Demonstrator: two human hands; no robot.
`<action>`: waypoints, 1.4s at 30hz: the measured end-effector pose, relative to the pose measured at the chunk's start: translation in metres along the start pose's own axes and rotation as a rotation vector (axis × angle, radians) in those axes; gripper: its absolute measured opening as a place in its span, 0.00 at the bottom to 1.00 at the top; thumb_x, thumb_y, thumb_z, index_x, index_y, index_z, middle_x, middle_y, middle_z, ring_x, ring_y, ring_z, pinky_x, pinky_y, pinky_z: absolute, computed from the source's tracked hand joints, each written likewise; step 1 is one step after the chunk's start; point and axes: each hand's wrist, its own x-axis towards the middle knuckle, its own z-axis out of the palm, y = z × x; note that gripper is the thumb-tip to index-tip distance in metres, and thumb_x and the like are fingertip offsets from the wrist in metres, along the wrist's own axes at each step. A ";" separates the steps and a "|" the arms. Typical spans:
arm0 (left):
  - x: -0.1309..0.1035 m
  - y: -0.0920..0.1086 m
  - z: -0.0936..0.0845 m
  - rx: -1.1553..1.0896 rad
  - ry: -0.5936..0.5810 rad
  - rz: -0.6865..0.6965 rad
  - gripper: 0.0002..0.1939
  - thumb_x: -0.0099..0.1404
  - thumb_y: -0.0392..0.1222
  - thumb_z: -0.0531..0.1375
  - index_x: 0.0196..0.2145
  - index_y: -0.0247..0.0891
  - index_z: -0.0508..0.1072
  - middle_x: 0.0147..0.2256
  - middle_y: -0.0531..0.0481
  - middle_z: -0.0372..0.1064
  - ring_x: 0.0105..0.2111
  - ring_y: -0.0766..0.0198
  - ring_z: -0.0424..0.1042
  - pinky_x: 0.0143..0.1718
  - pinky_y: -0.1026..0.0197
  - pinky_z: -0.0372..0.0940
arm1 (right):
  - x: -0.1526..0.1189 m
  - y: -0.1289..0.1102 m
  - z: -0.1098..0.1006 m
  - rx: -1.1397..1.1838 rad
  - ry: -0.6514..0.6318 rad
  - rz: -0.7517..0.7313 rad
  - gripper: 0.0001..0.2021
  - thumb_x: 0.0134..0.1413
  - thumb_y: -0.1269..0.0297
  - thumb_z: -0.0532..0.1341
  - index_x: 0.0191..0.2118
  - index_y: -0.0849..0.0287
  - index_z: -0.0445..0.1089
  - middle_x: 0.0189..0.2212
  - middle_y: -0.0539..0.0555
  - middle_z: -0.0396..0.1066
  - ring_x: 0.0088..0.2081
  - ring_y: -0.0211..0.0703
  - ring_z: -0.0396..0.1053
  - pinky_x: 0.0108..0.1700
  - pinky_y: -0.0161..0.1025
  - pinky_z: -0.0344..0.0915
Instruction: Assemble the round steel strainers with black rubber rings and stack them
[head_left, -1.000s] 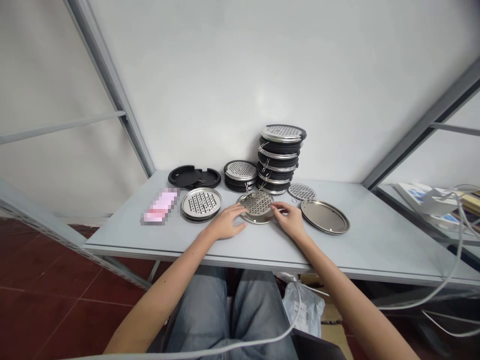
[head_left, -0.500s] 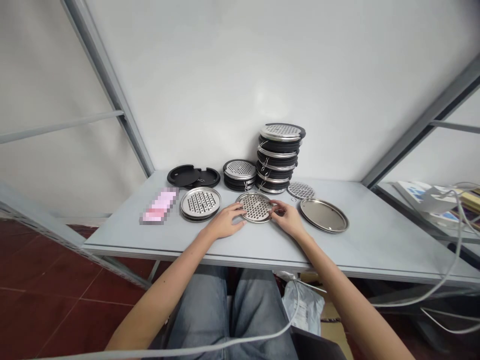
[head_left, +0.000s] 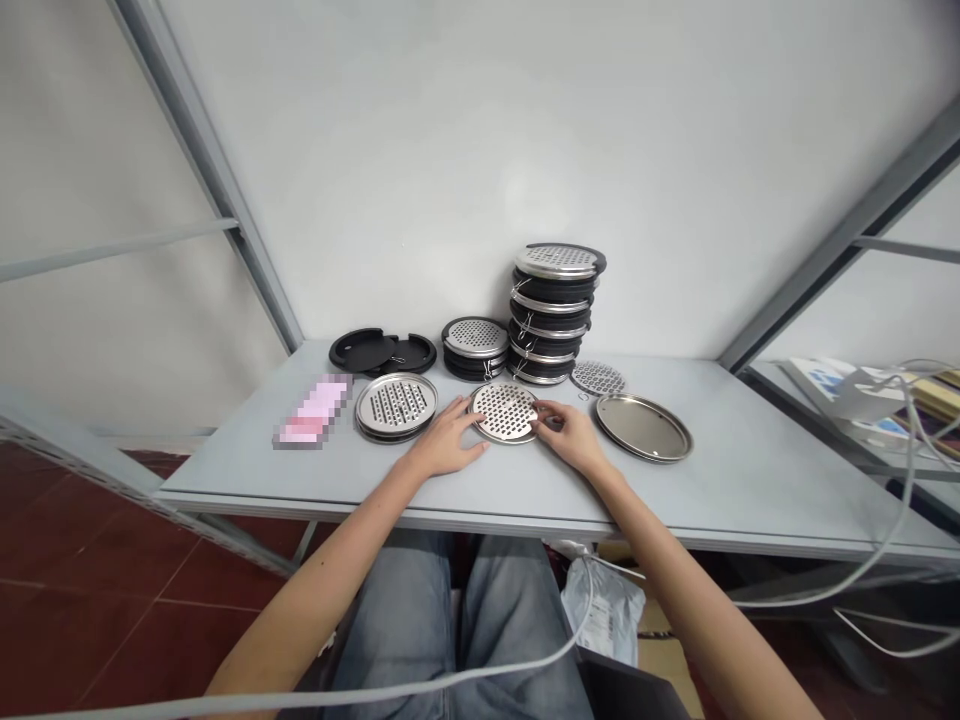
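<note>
A perforated metal disc lies on the grey worktop directly before the seated person, between the two hands, with a shiny metal rim around it. The left hand is palm down at the disc's left edge, its fingers spread and loose, the tips touching the edge. The right hand is at the opposite edge — thumb and fingers bent close together against it, though whether they pinch the metal or merely touch it cannot be told. Just left of the left hand sits a small stack of slotted metal discs; near the right hand lie shallow metal trays, one on another. Behind the central disc stand a short stack and, beside it, a tall stack, both of black and silver rounds with wire clips showing at the side. A loose perforated plate lies flat at the tall stack's right. Farther left are overlapping black holders and a pink item, blurred by pixels.
</note>
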 end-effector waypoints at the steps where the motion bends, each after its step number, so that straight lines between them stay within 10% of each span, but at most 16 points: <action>1: 0.000 0.000 0.000 0.000 -0.003 0.003 0.25 0.60 0.47 0.63 0.54 0.39 0.69 0.64 0.39 0.53 0.65 0.44 0.49 0.63 0.41 0.52 | 0.000 0.000 0.000 -0.004 -0.005 -0.003 0.15 0.52 0.63 0.60 0.46 0.58 0.73 0.34 0.54 0.78 0.41 0.48 0.72 0.46 0.46 0.67; 42: 0.004 0.000 0.002 -0.032 0.061 0.068 0.21 0.65 0.44 0.58 0.54 0.36 0.69 0.56 0.39 0.65 0.60 0.52 0.61 0.62 0.48 0.56 | -0.005 -0.013 0.000 -0.467 -0.028 -0.078 0.15 0.58 0.65 0.54 0.42 0.61 0.78 0.54 0.60 0.69 0.56 0.55 0.61 0.58 0.49 0.60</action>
